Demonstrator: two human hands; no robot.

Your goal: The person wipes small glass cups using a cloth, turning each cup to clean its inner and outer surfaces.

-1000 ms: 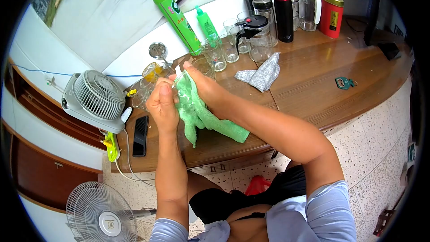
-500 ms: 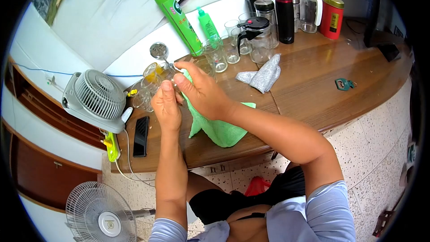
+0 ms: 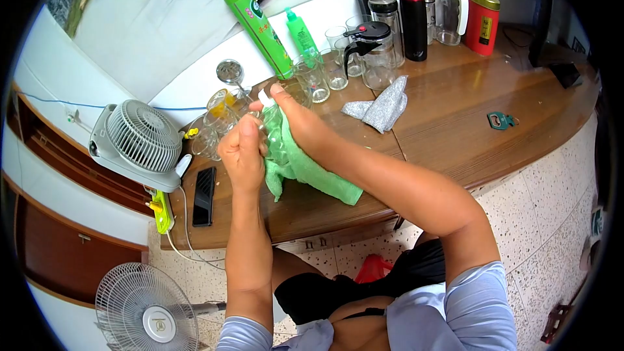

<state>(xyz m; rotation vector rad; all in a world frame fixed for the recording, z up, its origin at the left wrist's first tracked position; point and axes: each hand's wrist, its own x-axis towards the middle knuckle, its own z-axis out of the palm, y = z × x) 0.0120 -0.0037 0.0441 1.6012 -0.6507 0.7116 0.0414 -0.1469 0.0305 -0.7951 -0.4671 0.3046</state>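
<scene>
In the head view my left hand (image 3: 242, 153) is closed, thumb up, at the near side of a clear glass (image 3: 276, 146). It seems to grip the glass, whose shape is mostly hidden. My right hand (image 3: 299, 114) is wrapped round a green cloth (image 3: 318, 175) and presses it against the glass. The cloth's lower part hangs over the wooden table (image 3: 455, 136), and a small white piece (image 3: 265, 99) shows at its top. Just beyond my hands stand several clear glasses (image 3: 312, 78) and glass mugs (image 3: 221, 117).
A glass teapot (image 3: 379, 65), black flask (image 3: 413, 23), clear pitcher (image 3: 447, 10) and red tin (image 3: 482, 23) line the back. A grey cloth (image 3: 380, 105) and bottle opener (image 3: 502, 121) lie rightward. Leftward are a phone (image 3: 204, 196), small fan (image 3: 143, 136) and power strip (image 3: 161, 213).
The green cloth has been drawn up and bunched round the glass, and its lower end has shifted. My right hand has turned, with its fingers now behind the cloth. My left hand stays nearly in place.
</scene>
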